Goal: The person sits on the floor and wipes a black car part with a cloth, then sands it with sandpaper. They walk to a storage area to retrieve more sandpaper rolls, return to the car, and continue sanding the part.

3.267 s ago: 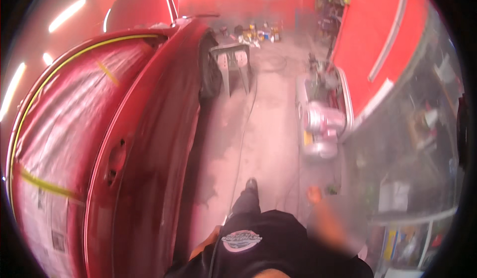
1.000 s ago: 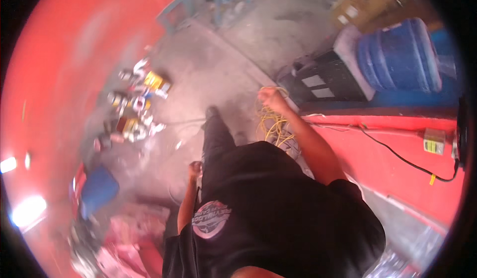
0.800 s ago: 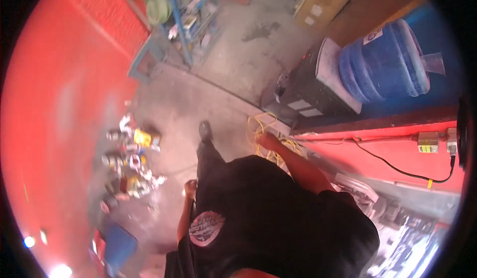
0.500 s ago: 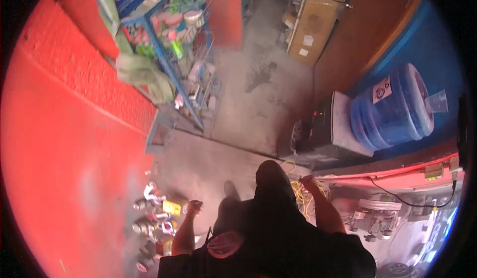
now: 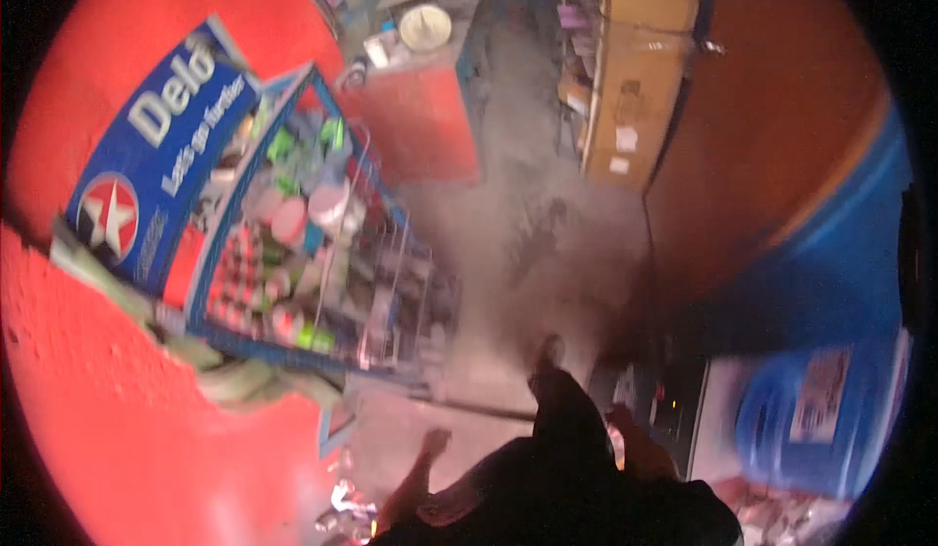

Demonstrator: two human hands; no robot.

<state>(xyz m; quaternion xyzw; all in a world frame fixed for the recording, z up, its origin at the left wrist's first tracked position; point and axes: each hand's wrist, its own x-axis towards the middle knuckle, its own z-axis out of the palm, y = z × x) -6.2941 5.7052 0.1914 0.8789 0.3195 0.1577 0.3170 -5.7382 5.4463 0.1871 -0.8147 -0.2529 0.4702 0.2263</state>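
Head view: red wall [image 5: 59,360] fills most of the left side, biggest thing in the room from where I stand. Dark brown panel [image 5: 782,106] and blue wall [image 5: 831,263] cover the right. Grey floor [image 5: 489,302] runs up the middle, stained dark in patches. Blue-framed rack [image 5: 274,353] leans across the view, crammed with bottles and tubs; blue sign board [image 5: 166,155] along its top edge. Red-fronted bench [image 5: 415,121] behind it, round pale dish [image 5: 425,26] on top. Tall cardboard panel [image 5: 635,87] opposite, two white papers on it. Blue jug [image 5: 767,419] sits on the black dispenser [image 5: 674,399], lower right, a small light showing. Person in black clothes, one shoe [image 5: 552,351] forward on the floor. Small clutter [image 5: 347,497] lies at the foot of the red wall. Right hand [image 5: 620,416] is near the dispenser, mostly dark; can't tell if fingers are apart or together. Left hand [image 5: 437,441] is over bare floor near the clutter, blurred; finger state unclear too.
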